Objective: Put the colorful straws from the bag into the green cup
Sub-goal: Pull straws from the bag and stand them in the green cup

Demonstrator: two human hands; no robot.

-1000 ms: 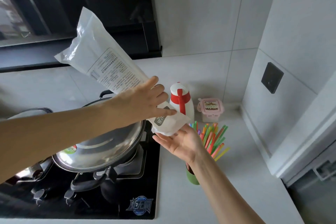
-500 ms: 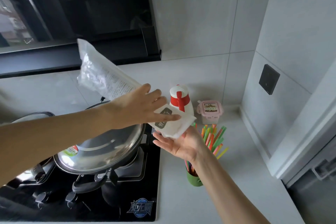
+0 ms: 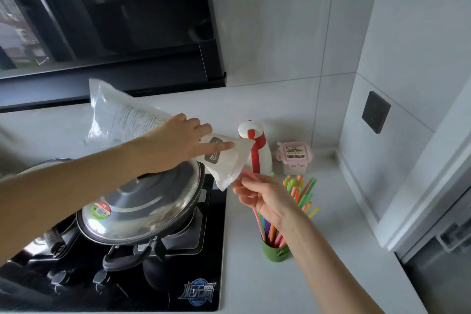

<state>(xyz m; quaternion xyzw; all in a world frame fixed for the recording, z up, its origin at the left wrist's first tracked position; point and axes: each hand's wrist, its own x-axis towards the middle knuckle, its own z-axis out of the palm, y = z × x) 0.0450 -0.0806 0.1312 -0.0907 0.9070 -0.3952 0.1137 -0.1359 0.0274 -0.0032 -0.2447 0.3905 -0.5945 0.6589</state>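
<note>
My left hand (image 3: 178,140) grips the white plastic bag (image 3: 127,117) near its mouth. The bag lies tilted above the wok, its open end (image 3: 226,176) pointing down to the right. Just below that end, my right hand (image 3: 265,199) curls its fingers around a pink straw (image 3: 248,174). The straw runs through the hand down towards the green cup (image 3: 274,252). The cup stands on the counter right of the hob and holds several colorful straws (image 3: 303,191) fanning up to the right. My right wrist hides part of the bundle.
A wok with a steel lid (image 3: 142,201) sits on the black gas hob (image 3: 193,262) under my left arm. A white bottle with a red cap (image 3: 262,158) and a pink lidded box (image 3: 294,158) stand by the back wall. A dark range hood (image 3: 114,20) hangs above.
The bag has dropped lower and flatter over the wok. My right hand went from an open palm under the bag's mouth to fingers curled on a pink straw.
</note>
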